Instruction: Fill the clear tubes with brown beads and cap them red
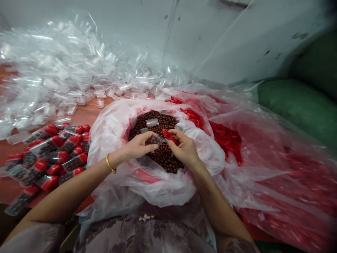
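Note:
My left hand [140,144] is closed around a clear plastic tube [156,139] that seems to have some brown balls in it. Close to the tube's end, my right hand [184,149] pinches a red cap [167,135]. Both hands are over a white plastic bag [110,119], rolled open at the top. Small shiny brown balls [168,163] fill the bag. Another clear tube [152,122] lies on top of the balls, behind my left hand.
Filled, red-capped tubes [63,156] are heaped at the left on an orange surface [86,109]. Behind them rises a large pile of clear tubes [65,66]. Clear plastic bagging with red caps [226,140] spreads to the right, near a green sack [292,105]. A pale wall [195,38] stands behind.

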Demonstrator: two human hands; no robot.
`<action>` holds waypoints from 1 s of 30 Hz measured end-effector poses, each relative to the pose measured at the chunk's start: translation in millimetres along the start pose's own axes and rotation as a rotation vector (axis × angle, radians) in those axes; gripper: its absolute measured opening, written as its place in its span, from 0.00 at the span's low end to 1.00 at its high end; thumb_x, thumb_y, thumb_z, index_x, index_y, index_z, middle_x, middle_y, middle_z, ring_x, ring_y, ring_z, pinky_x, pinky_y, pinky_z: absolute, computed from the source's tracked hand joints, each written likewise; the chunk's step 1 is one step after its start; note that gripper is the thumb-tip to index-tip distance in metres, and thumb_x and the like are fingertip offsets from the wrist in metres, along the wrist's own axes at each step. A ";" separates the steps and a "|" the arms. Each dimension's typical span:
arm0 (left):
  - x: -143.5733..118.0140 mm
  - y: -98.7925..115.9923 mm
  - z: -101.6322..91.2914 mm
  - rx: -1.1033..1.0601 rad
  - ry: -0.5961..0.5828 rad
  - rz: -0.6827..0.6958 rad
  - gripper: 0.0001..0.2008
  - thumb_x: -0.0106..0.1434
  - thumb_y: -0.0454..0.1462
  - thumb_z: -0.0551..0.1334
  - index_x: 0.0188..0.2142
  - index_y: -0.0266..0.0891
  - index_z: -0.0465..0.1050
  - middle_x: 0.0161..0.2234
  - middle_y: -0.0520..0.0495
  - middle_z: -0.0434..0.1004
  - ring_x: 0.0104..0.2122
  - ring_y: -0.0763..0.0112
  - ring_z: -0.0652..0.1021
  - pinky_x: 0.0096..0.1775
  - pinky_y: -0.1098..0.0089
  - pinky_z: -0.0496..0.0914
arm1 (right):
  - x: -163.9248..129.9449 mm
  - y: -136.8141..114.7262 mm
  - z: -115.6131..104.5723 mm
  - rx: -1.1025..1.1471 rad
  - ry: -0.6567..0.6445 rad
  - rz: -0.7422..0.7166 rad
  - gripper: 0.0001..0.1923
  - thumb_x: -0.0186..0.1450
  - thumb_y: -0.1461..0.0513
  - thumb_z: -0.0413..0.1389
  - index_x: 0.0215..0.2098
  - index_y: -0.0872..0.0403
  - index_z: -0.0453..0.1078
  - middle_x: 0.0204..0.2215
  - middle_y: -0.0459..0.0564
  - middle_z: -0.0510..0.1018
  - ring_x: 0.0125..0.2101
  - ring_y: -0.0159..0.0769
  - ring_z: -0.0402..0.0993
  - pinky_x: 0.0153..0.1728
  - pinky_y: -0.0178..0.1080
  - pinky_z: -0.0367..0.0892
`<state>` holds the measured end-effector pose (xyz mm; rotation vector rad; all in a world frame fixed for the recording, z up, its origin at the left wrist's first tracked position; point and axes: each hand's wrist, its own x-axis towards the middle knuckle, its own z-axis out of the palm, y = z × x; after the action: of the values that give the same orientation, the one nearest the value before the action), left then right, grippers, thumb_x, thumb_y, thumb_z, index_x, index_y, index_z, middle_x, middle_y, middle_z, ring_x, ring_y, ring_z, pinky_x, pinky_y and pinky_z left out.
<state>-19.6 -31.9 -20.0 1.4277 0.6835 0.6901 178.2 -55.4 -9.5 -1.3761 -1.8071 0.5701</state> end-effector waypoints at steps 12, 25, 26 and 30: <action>-2.3 1.8 1.1 0.111 0.022 0.050 0.12 0.63 0.45 0.57 0.34 0.38 0.60 0.27 0.55 0.64 0.24 0.77 0.68 0.28 0.72 0.64 | -5.8 -5.6 15.8 -0.454 0.128 -0.478 0.23 0.67 0.68 0.46 0.58 0.52 0.65 0.45 0.54 0.80 0.41 0.39 0.78 0.45 0.41 0.73; -5.5 2.9 -0.3 0.436 0.072 0.154 0.15 0.61 0.47 0.58 0.32 0.36 0.65 0.28 0.52 0.67 0.28 0.74 0.67 0.31 0.72 0.61 | -12.9 -6.2 2.0 -0.465 -0.075 -0.640 0.27 0.65 0.68 0.47 0.63 0.58 0.60 0.30 0.53 0.79 0.27 0.37 0.75 0.29 0.38 0.72; -5.6 4.6 1.0 0.471 0.059 0.143 0.15 0.60 0.47 0.59 0.33 0.35 0.66 0.29 0.52 0.69 0.28 0.73 0.68 0.31 0.72 0.62 | -12.0 -7.7 -3.0 -0.458 -0.093 -0.635 0.25 0.64 0.67 0.48 0.60 0.57 0.64 0.27 0.52 0.79 0.25 0.36 0.74 0.27 0.37 0.70; -6.4 14.0 9.9 0.694 0.060 0.075 0.16 0.54 0.45 0.65 0.37 0.35 0.70 0.31 0.50 0.74 0.28 0.70 0.71 0.31 0.71 0.63 | -4.5 -19.2 -10.4 -0.290 -0.097 -0.441 0.16 0.67 0.57 0.48 0.37 0.51 0.77 0.21 0.49 0.75 0.22 0.34 0.71 0.27 0.37 0.67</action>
<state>-16.3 -42.8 -5.6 2.0806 0.9764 0.5766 175.6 -66.7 9.5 -1.0873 -2.2532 0.1461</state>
